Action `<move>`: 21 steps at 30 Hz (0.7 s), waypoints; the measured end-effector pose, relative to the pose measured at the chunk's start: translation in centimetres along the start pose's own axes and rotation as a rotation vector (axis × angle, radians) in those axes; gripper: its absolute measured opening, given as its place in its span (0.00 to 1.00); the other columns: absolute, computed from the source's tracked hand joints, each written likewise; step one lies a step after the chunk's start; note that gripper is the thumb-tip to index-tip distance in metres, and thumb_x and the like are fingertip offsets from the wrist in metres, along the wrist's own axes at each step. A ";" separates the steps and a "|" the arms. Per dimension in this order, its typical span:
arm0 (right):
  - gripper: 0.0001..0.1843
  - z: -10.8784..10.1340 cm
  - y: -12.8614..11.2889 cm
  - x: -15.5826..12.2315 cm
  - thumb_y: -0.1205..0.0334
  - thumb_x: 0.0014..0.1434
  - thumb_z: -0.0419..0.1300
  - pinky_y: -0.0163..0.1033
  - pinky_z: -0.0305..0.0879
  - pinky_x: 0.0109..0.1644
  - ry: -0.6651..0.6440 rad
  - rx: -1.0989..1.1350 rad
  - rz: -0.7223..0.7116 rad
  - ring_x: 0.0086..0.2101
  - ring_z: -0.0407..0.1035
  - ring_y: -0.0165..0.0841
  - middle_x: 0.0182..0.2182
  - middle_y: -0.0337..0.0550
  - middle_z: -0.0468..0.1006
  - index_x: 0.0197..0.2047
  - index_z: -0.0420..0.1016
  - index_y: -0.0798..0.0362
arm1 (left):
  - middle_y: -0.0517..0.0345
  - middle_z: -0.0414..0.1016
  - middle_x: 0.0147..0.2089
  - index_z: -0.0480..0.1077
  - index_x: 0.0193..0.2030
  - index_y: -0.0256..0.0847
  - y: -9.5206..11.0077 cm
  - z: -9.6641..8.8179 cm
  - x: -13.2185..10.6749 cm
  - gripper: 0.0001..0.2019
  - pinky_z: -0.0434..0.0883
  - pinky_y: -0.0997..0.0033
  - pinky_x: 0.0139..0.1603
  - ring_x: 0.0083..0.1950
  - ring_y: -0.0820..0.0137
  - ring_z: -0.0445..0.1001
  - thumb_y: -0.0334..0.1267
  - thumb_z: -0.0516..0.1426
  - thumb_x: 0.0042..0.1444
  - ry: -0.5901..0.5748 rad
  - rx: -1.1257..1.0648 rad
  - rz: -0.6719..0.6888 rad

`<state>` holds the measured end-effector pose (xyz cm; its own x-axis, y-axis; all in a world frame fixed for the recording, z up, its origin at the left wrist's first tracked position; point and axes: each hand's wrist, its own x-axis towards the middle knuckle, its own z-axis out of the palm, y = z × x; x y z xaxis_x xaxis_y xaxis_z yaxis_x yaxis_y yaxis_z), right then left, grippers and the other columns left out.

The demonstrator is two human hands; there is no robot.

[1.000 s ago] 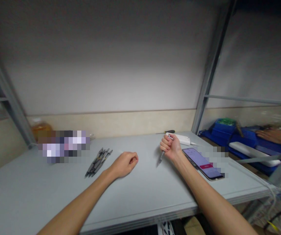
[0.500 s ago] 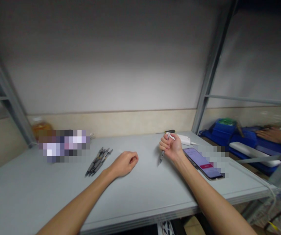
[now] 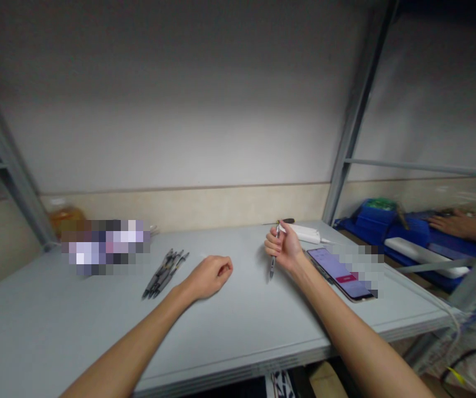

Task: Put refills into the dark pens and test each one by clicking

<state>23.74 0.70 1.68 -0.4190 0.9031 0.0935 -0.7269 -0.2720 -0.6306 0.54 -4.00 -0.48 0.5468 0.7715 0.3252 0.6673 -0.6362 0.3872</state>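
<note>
My right hand (image 3: 284, 249) is closed around a grey pen (image 3: 272, 267), held nearly upright with its tip pointing down at the grey table (image 3: 229, 331). My left hand (image 3: 210, 275) rests on the table as a loose fist, and whether anything is inside it is hidden. To the left of that hand lies a bundle of several dark grey pens (image 3: 164, 272). A phone (image 3: 339, 272) with a lit screen lies just right of my right wrist.
A white tube-shaped object (image 3: 304, 233) and a black-handled tool (image 3: 286, 221) lie at the back of the table. An orange bottle (image 3: 64, 215) stands at the back left. Metal shelf posts (image 3: 348, 143) frame the table. Another person's hand (image 3: 455, 225) rests on blue bins at the right.
My right hand has turned and shifted slightly left, bringing the pen from a slant to nearly upright. My left hand has stayed still.
</note>
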 end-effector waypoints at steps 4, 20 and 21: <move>0.14 -0.5 -0.1 0.0 0.60 0.53 0.48 0.27 0.37 0.12 0.039 -0.007 0.011 0.12 0.38 0.22 0.10 0.28 0.46 0.19 0.54 0.52 | 0.60 0.67 0.24 0.68 0.29 0.38 0.2 -0.1 0.0 0.10 0.57 0.76 0.28 0.26 0.74 0.62 0.35 0.47 0.55 -0.008 0.000 -0.008; 0.05 -0.2 1.9 0.1 0.69 0.50 0.54 0.42 0.60 0.40 0.506 -1.845 -0.180 0.36 0.66 0.40 0.27 0.51 0.71 0.28 0.71 0.57 | 0.60 0.66 0.25 0.67 0.29 0.38 0.3 -0.2 0.0 0.09 0.56 0.76 0.28 0.26 0.74 0.62 0.34 0.48 0.54 -0.022 -0.010 -0.003; 0.07 -0.4 1.8 -0.1 0.68 0.51 0.53 0.44 0.59 0.42 0.530 -2.005 -0.153 0.40 0.65 0.43 0.31 0.55 0.72 0.30 0.73 0.58 | 0.60 0.66 0.25 0.67 0.29 0.38 0.3 -0.2 0.0 0.09 0.57 0.76 0.28 0.26 0.74 0.62 0.34 0.48 0.54 -0.022 -0.008 -0.003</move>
<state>22.67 0.25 0.22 0.0008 0.9643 0.2647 0.8835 0.1233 -0.4519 0.62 -4.21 -0.20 0.5558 0.7736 0.3045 0.6651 -0.6335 0.3954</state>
